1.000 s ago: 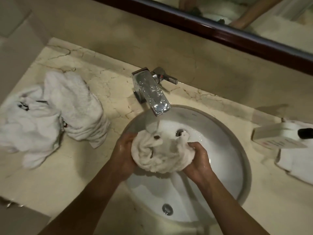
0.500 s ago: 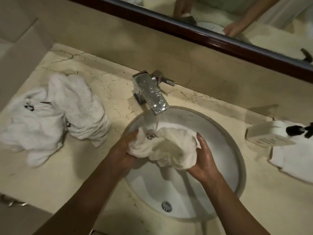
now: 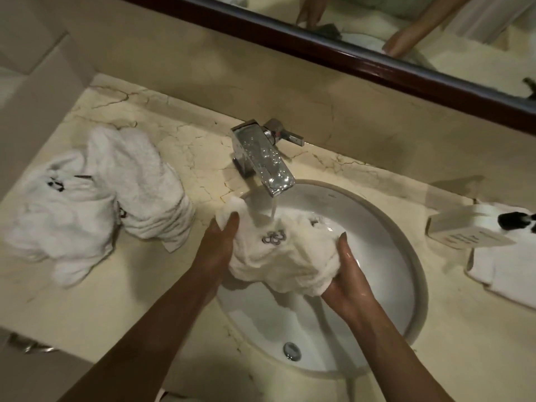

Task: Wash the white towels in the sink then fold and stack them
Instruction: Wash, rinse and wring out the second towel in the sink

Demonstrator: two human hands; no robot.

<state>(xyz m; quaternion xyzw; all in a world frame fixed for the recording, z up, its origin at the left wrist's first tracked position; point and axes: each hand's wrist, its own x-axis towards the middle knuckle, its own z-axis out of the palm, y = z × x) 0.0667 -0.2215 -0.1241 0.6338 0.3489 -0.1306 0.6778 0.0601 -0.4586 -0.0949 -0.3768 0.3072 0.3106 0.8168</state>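
So from where I'm watching, the marble surface (image 3: 179,288) has a heap of white towels (image 3: 95,198) piled off to the left, well apart from the action, and they look unwashed to me. The sink (image 3: 406,256) sits in the middle with the faucet (image 3: 262,158) running. Water's landing right on the one wet towel (image 3: 287,256) that's bunched up over the basin, logo facing up.

Pretty sure we're mid-wash on this one, the rinsing part. Next I'd guess it needs scrubbing and then a good wring-out before any folding, so both grips have to stay firm while twisting.

Left hand (image 3: 217,245) has its fingers wrapped over the towel's left corner. Right hand (image 3: 346,282) cups the right side from below, fingers (image 3: 343,242) curled up around the bunched cloth.
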